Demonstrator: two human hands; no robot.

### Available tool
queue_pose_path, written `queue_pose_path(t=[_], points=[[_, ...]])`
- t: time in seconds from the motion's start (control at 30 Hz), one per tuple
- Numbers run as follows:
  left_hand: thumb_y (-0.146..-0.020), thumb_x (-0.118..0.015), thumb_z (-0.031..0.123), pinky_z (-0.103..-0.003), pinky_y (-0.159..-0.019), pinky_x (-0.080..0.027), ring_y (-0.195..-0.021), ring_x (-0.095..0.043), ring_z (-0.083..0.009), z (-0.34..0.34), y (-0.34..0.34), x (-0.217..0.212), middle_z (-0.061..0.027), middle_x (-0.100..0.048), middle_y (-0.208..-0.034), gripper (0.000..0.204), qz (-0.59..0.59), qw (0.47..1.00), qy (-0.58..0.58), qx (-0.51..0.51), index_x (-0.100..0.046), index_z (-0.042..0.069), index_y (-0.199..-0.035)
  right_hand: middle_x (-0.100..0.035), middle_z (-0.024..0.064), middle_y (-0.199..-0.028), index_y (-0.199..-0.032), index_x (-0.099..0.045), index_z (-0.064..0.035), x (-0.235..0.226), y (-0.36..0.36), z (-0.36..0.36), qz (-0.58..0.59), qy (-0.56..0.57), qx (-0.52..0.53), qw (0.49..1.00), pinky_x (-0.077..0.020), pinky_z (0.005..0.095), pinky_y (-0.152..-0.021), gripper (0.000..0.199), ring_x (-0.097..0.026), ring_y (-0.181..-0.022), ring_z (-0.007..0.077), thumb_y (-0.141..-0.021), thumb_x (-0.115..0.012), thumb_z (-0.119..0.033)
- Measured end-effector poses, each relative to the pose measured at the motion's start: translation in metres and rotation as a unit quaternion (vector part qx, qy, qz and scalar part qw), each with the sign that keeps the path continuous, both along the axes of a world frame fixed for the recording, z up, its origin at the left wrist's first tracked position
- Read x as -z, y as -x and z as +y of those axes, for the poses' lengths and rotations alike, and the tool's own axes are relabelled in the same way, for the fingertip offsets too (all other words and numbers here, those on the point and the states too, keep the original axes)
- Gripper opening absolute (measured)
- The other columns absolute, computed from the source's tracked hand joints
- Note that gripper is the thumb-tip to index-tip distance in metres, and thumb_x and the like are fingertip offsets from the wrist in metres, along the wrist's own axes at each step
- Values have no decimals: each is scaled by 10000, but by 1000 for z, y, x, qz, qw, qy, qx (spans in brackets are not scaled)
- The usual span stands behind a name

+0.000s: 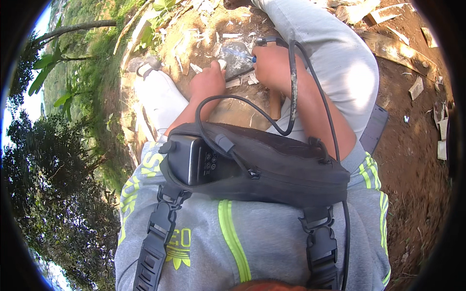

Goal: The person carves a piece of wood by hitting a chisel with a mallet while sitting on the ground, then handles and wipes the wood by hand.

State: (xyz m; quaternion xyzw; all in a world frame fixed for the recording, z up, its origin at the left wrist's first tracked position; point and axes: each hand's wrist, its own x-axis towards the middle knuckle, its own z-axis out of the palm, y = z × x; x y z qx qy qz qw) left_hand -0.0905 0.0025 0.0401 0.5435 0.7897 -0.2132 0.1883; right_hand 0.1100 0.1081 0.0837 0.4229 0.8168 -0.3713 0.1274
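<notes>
My left hand (pixel 209 81) is closed, with a small pale piece (pixel 222 64) showing at its fingertips; I cannot make out its kind. Across from it, my right hand (pixel 270 64) is wrapped round a thing with a blue end (pixel 254 59). A thin, shiny, pale strip seems to run leftward from that blue end over a grey stone-like surface (pixel 234 66) between the hands. Under my right wrist a brown wooden piece (pixel 275 104), handle-like, points toward me. The fingers hide most of what both hands hold.
A black waist bag (pixel 262 160) with a black device (pixel 194 157) and looping cables (pixel 293 72) lies across my lap. Wood chips (pixel 232 35) litter the brown soil. Split wood boards (pixel 398 51) lie at the right. Green plants and a slope fill the left.
</notes>
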Motion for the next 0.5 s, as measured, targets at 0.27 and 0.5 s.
queue_pose_path(t=[0.27, 0.5], points=[[-1108, -570, 379, -491, -770, -645, -948, -796, -376, 1, 3, -6, -194, -770, -1044, 344, 29, 997, 18, 72, -575, 48, -1199, -781, 205, -1082, -1221, -736, -65, 21, -2, -3, 6, -24, -7, 1000, -589, 503, -901, 281, -749, -1040, 396, -1008, -637, -219], [-1089, -603, 361, -490, -704, -632, -851, -789, -377, -13, 16, -5, -176, -760, -925, 302, 8, 991, -28, 131, -597, 60, -1119, -777, 193, -1118, -1208, -739, -78, 9, 4, -1, -29, -16, -38, 999, -581, 499, -936, 271, -734, -1096, 386, -1012, -623, -225]])
